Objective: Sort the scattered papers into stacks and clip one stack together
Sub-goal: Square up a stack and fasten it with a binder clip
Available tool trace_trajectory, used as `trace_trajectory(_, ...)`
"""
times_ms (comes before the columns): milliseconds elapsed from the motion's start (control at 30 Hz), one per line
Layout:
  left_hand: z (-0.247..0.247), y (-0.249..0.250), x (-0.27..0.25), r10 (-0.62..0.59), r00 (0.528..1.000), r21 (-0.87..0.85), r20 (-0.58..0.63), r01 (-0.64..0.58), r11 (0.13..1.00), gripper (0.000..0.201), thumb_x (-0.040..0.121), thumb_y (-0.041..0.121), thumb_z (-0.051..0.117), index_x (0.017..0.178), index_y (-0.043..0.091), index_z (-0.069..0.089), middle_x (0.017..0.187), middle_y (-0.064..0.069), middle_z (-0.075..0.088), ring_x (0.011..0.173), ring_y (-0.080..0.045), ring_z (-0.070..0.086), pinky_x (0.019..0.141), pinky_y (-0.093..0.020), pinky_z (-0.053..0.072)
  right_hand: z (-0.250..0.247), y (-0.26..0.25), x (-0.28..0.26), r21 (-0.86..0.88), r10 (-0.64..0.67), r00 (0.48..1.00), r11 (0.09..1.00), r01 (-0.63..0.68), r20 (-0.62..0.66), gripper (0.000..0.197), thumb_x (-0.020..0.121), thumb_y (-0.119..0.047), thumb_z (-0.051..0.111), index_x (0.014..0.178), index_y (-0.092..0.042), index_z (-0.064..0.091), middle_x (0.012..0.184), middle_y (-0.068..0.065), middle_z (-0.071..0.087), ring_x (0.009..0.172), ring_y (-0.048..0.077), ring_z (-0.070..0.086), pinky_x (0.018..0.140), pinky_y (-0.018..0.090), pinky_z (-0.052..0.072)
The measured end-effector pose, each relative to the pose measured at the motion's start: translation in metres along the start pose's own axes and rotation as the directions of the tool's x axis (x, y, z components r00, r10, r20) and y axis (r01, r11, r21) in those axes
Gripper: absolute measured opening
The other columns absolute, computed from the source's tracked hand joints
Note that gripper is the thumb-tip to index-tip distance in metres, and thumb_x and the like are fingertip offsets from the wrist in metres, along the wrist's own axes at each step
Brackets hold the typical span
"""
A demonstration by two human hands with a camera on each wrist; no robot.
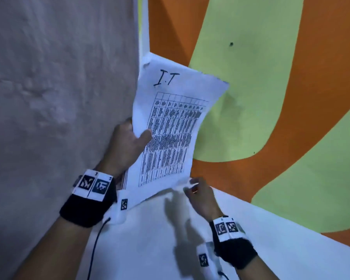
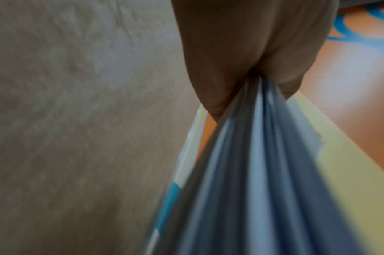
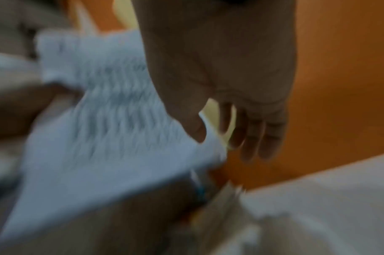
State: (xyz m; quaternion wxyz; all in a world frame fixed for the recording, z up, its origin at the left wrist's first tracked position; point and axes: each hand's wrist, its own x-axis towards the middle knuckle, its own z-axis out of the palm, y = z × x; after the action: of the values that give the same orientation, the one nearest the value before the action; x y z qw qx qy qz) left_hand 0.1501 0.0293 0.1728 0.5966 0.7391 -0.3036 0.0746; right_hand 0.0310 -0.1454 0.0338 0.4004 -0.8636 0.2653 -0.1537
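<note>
My left hand (image 1: 137,134) holds a stack of white papers (image 1: 170,128) by its left edge, thumb on top and fingers behind. The top sheet bears a handwritten "I.T" above a printed table. The stack is lifted and tilted over the white table (image 1: 150,239). In the left wrist view the hand (image 2: 252,75) pinches several sheets (image 2: 252,172) that fan out below it. My right hand (image 1: 192,186) is at the stack's lower right corner with fingers loosely extended. In the blurred right wrist view its thumb touches the paper's (image 3: 112,120) edge and the fingers (image 3: 252,138) hang straight.
A grey textured surface (image 1: 49,98) fills the left side. Orange and green patterned ground (image 1: 251,98) lies beyond the table's edge at the right. A black cable (image 1: 95,245) runs from my left wrist band across the table.
</note>
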Motion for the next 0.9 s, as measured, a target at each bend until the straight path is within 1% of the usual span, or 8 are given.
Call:
trace_trajectory(133,-0.023,-0.003,0.006,0.042,0.998,0.024,-0.05,-0.041,0.999,0.006,0.089,0.007,0.057,0.086,0.005,0.062,0.073,-0.011,0.064,0.056,-0.008,0.049,0.054,-0.023,0.04,0.092,-0.024,-0.01,-0.304,-0.199,0.908,0.897,0.321,0.369,0.035,0.089,-0.027,0.055,0.12,-0.01,0.052,0.121,0.016,0.052,0.111,0.033,0.052,0.09,0.039,0.046)
trace_trajectory(233,-0.036,-0.006,0.006,0.066,0.991,0.045,-0.113,-0.061,0.997,0.014,0.089,0.007,0.056,0.099,0.011,0.064,0.088,-0.013,0.068,0.071,-0.013,0.058,0.062,-0.02,0.046,0.139,-0.046,-0.008,-0.408,-0.214,0.869,0.816,0.41,0.445,0.038,0.09,-0.024,0.052,0.124,-0.008,0.047,0.128,0.02,0.044,0.119,0.038,0.045,0.091,0.048,0.048)
trace_trajectory(333,-0.053,-0.008,0.007,0.084,0.981,0.093,-0.174,-0.069,0.993,0.017,0.088,0.005,0.055,0.1,0.012,0.065,0.08,0.001,0.066,0.068,-0.008,0.059,0.056,-0.006,0.043,0.175,-0.062,-0.011,-0.489,-0.166,0.839,0.748,0.449,0.518,0.04,0.087,-0.025,0.054,0.121,-0.006,0.048,0.124,0.021,0.045,0.114,0.038,0.048,0.084,0.046,0.049)
trace_trajectory(433,-0.064,-0.014,0.007,0.117,0.971,0.155,-0.208,-0.086,0.984,0.013,0.087,0.005,0.057,0.096,0.008,0.067,0.079,-0.003,0.066,0.068,-0.018,0.062,0.053,-0.009,0.043,0.191,-0.078,-0.017,-0.517,-0.145,0.84,0.729,0.448,0.523,0.044,0.053,-0.031,0.082,0.091,-0.012,0.068,0.093,0.011,0.062,0.083,0.029,0.064,0.056,0.031,0.053)
trace_trajectory(567,-0.072,-0.032,0.004,0.094,0.971,0.146,-0.222,-0.062,0.987,0.021,0.085,0.019,0.056,0.095,0.003,0.066,0.086,-0.012,0.071,0.074,-0.027,0.068,0.06,-0.031,0.053,0.196,-0.062,-0.015,-0.43,-0.324,0.766,0.677,0.598,0.556,0.031,0.08,-0.008,0.055,0.111,-0.005,0.06,0.117,0.017,0.053,0.113,0.035,0.047,0.085,0.044,0.049)
trace_trajectory(700,-0.071,-0.052,-0.001,0.028,0.978,0.133,-0.204,-0.001,0.991,0.034,0.08,0.034,0.053,0.09,0.005,0.067,0.083,-0.014,0.072,0.073,-0.029,0.068,0.066,-0.04,0.058,0.161,-0.037,-0.023,0.055,-0.354,0.862,0.932,0.359,0.363,0.018,0.076,-0.032,0.068,0.093,-0.024,0.066,0.091,-0.008,0.068,0.09,0.006,0.065,0.075,0.024,0.053)
trace_trajectory(767,-0.062,-0.058,-0.002,0.008,0.983,0.108,-0.182,0.012,0.994,0.025,0.08,0.031,0.054,0.081,0.009,0.065,0.074,-0.012,0.07,0.062,-0.021,0.064,0.06,-0.03,0.054,0.134,-0.021,-0.029,0.299,-0.242,0.938,0.94,0.163,0.247,0.038,0.07,-0.053,0.073,0.092,-0.026,0.057,0.073,-0.012,0.069,0.07,-0.001,0.065,0.065,0.018,0.051)
trace_trajectory(900,-0.031,-0.067,-0.007,-0.022,0.993,0.056,-0.115,0.028,0.998,0.033,0.078,0.035,0.054,0.075,0.003,0.063,0.069,-0.023,0.067,0.055,-0.023,0.059,0.052,-0.039,0.051,0.079,0.014,-0.032,0.424,-0.066,0.991,0.906,0.009,0.12,0.021,0.085,-0.002,0.059,0.082,-0.023,0.054,0.071,0.001,0.063,0.07,0.017,0.062,0.066,0.045,0.055)
